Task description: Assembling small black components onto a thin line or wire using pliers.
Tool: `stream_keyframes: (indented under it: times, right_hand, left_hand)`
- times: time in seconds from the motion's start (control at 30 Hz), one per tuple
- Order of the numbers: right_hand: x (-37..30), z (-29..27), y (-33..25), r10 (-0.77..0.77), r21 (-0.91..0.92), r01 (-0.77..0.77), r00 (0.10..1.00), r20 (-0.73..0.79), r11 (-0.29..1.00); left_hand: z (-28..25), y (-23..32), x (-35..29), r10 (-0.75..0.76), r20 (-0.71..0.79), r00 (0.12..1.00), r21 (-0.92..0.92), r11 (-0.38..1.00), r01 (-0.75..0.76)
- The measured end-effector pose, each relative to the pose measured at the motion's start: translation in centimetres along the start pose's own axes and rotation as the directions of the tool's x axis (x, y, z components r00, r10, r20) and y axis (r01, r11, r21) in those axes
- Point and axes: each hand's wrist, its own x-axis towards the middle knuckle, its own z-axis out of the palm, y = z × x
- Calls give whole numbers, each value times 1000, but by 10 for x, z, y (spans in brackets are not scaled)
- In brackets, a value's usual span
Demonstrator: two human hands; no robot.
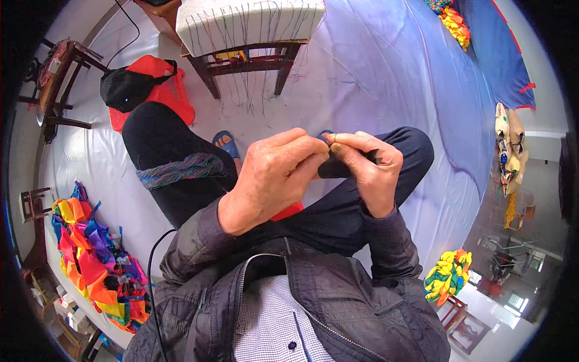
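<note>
My left hand and my right hand meet above my lap, fingertips nearly touching. Both are closed in a pinch. Whatever lies between the fingertips is too small to make out. A thin band, perhaps thread, crosses a finger of my right hand. Across my left thigh rests a bundle of multicoloured thread, bluish with red and green strands. Ahead of me a white padded seat on dark wooden legs has several dark threads laid over it and hanging down its near side.
At front left a black bag sits on a red plastic stool. Colourful cloth pieces are heaped at left. A yellow-green bundle is at lower right. Pale sheeting covers the floor. A wooden chair stands far left.
</note>
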Motion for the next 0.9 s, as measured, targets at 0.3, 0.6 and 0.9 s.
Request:
stream_keyframes:
  times: [0.3,0.6,0.9]
  right_hand:
    - [6,-10,-9,-245,-310,292,952,182,905]
    - [3,-7,-10,-359,-395,441,895,266,806]
    - [-7,-9,-4,-268,-320,322,942,202,891]
  left_hand:
    - [2,-3,-4,38,16,999,45,998,-38]
    - [3,-7,-9,148,37,988,105,983,-151]
    - [-2,-4,-10,172,60,983,159,971,-180]
